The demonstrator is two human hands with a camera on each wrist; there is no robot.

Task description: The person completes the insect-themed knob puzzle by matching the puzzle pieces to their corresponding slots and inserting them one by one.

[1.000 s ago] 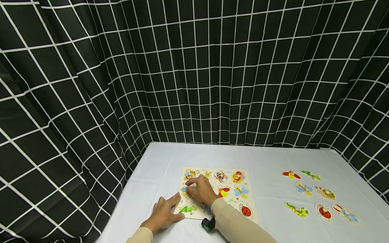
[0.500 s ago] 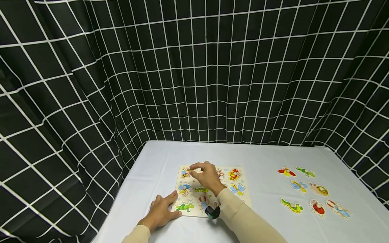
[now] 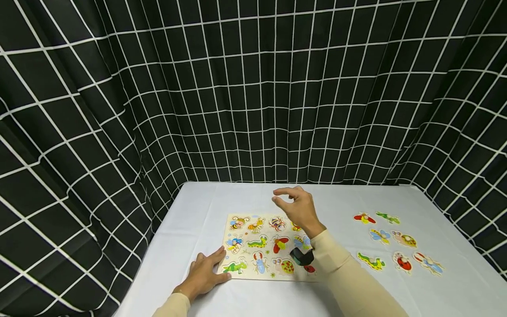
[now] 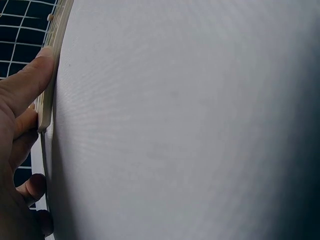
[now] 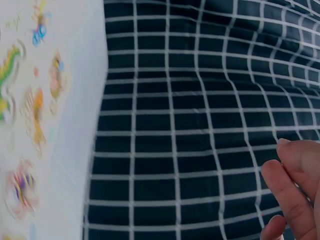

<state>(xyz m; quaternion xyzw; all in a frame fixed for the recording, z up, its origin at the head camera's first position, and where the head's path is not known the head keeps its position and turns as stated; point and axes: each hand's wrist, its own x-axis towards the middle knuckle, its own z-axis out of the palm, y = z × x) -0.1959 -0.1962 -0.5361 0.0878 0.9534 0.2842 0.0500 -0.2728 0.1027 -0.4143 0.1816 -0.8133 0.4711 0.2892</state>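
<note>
A pale wooden insect puzzle board (image 3: pixel 266 231) lies on the table, with colourful pegged insect pieces across it. My left hand (image 3: pixel 202 273) rests at its near left corner, index finger along the left side and thumb at the front edge. In the left wrist view, the thumb (image 4: pixel 30 80) lies against the board's edge (image 4: pixel 52 75). Raised over the far right part of the board, my right hand (image 3: pixel 300 211) holds nothing, thumb and index finger curved and apart. It hides part of the board's right side. The right wrist view shows its fingers (image 5: pixel 290 195) in front of the dark curtain.
Several loose insect cutouts lie to the right, among them a red-winged bug (image 3: pixel 364 218), a green caterpillar (image 3: pixel 371 261), a ladybird (image 3: pixel 403 263) and a stag beetle (image 3: pixel 429 263). A black grid curtain (image 3: pixel 253 132) stands behind the white-covered table (image 3: pixel 190 220).
My right hand has lifted off the board's left pieces and moved right and away, uncovering the caterpillar and bee pieces. My left hand stays at the corner; the head view has shifted slightly.
</note>
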